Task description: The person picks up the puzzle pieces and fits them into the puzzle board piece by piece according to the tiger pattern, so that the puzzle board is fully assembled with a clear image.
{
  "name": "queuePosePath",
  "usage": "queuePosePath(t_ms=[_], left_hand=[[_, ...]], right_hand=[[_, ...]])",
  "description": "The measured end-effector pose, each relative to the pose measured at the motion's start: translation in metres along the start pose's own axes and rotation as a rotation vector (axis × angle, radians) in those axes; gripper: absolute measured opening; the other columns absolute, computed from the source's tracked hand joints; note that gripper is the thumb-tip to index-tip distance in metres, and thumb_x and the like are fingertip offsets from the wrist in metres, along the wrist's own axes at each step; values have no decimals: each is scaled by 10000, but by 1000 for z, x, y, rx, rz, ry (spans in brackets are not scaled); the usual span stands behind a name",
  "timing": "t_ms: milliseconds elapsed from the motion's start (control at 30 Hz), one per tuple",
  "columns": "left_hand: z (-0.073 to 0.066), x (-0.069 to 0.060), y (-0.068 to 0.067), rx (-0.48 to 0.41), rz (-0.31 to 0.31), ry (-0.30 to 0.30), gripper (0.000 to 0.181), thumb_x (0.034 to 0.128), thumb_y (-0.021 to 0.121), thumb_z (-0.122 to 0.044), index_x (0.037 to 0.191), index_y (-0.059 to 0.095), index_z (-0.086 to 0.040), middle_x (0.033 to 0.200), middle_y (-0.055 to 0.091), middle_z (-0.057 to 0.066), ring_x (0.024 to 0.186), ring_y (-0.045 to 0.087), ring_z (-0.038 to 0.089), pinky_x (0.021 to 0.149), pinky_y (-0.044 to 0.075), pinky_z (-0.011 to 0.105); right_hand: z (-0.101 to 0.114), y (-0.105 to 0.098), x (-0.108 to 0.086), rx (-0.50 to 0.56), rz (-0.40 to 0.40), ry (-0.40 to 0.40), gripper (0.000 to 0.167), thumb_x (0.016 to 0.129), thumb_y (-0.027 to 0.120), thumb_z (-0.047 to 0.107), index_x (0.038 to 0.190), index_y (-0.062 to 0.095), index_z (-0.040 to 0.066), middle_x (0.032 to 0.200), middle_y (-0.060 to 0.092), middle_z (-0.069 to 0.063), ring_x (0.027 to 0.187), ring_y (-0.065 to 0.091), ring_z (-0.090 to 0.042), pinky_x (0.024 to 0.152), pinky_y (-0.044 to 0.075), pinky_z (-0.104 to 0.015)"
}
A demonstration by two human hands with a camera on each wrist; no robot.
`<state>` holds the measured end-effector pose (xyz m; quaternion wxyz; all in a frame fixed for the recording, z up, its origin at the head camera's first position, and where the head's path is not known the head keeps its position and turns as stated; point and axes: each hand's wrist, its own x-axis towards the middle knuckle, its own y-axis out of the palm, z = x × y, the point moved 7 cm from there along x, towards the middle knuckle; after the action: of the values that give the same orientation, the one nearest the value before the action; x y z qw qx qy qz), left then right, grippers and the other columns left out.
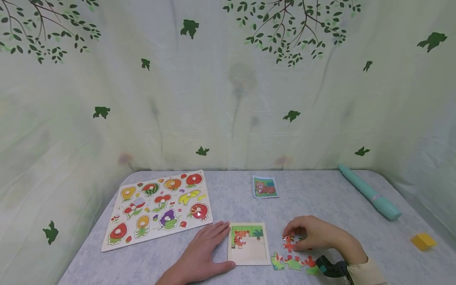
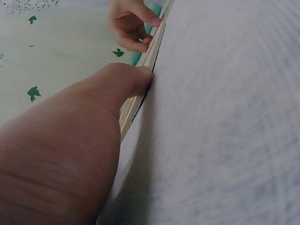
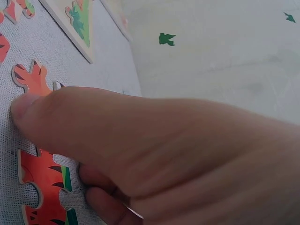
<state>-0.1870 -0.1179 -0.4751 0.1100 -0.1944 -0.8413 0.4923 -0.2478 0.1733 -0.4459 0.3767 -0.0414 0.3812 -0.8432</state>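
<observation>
Flat at the middle front lies a wooden puzzle tray (image 1: 251, 257), with a tiger face and green pieces in its upper part. My left hand (image 1: 203, 253) rests at its left side, fingers extended, fingertips and thumb touching the frame; the left wrist view shows the thumb of that hand (image 2: 70, 131) against the tray's edge (image 2: 152, 54). Right of the tray, my right hand (image 1: 317, 235) pinches an orange striped puzzle piece (image 1: 287, 244) between thumb and finger. In the right wrist view, the thumb of the right hand (image 3: 154, 140) covers part of this piece (image 3: 36, 79).
Loose pieces (image 1: 293, 264) lie in front of the right hand. A fruit puzzle board (image 1: 153, 239) is at the left, a small picture card (image 1: 265, 188) behind the tray. At the right are a teal tapered object (image 1: 363, 188) and a yellow block (image 1: 422, 241).
</observation>
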Motion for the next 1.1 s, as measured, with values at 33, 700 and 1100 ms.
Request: queuePosePath(t_ms=[33, 700, 1100], left_hand=[[0, 0, 0, -1, -1, 1, 963, 847, 592, -809, 1584, 436, -209, 1645, 395, -56, 1535, 328, 226, 1244, 264, 565], [-1, -1, 0, -8, 5, 2, 956, 853, 600, -794, 1586, 430, -205, 1648, 387, -59, 1537, 324, 223, 1247, 258, 563], [0, 0, 0, -2, 3, 6, 955, 852, 598, -798, 1584, 434, -206, 1646, 390, -61, 1534, 329, 220, 1245, 264, 562]], right_hand=[[0, 0, 0, 1, -1, 1, 261, 841, 858, 200, 1080, 759, 229, 970, 653, 66, 852, 571, -73, 764, 531, -227], [3, -3, 0, -50, -31, -16, 285, 857, 837, 262, 1128, 750, 249, 1045, 660, 112, 905, 580, -42, 793, 544, -234], [6, -5, 0, -69, -54, -40, 315, 874, 824, 279, 1179, 750, 258, 1008, 642, 118, 886, 549, -59, 762, 532, -241]])
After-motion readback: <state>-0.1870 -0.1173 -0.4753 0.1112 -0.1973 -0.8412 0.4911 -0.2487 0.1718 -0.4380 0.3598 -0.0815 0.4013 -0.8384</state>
